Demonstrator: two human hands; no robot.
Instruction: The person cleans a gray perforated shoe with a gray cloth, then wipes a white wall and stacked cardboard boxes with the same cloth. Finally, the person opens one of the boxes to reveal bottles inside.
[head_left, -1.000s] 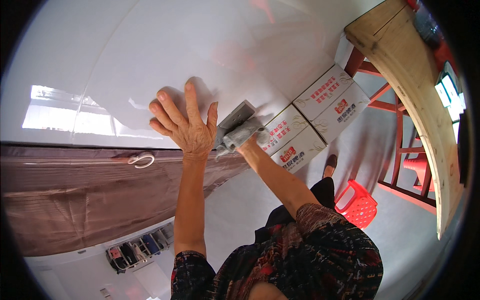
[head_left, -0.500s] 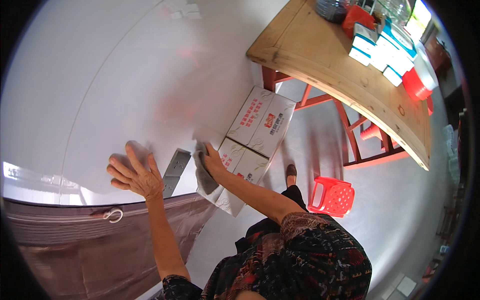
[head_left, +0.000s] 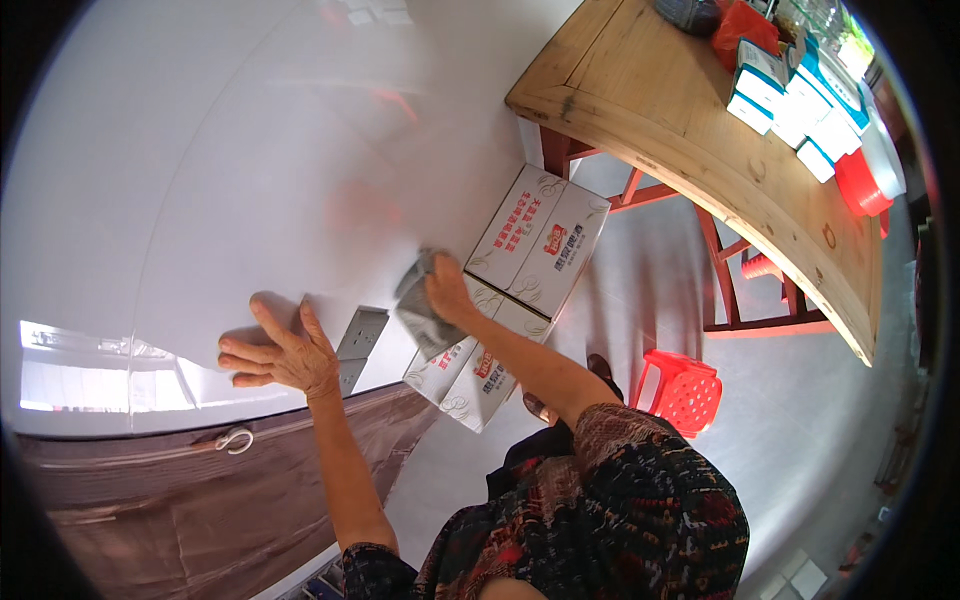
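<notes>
My right hand [head_left: 447, 285] grips a grey cloth [head_left: 424, 318] and holds it against the glossy white wall [head_left: 240, 200]; part of the cloth hangs down over the white cartons. Its fingers are partly hidden and slightly blurred. To the left, my left hand [head_left: 290, 352] rests against the same wall with its fingers spread and nothing in them. Between the two hands, a grey socket panel [head_left: 360, 335] is set in the wall.
Two white cartons [head_left: 537, 235] stand along the wall, beside a wooden table [head_left: 680, 120] with boxes and containers on it. A red plastic stool [head_left: 685, 392] is on the floor. Brown sheeting [head_left: 200, 500] with a white hook [head_left: 235, 440] hangs at the lower left.
My right hand has moved the cloth slightly up and to the right, and the cloth looks more spread out. The left hand stays against the wall. The whole view has shifted a little.
</notes>
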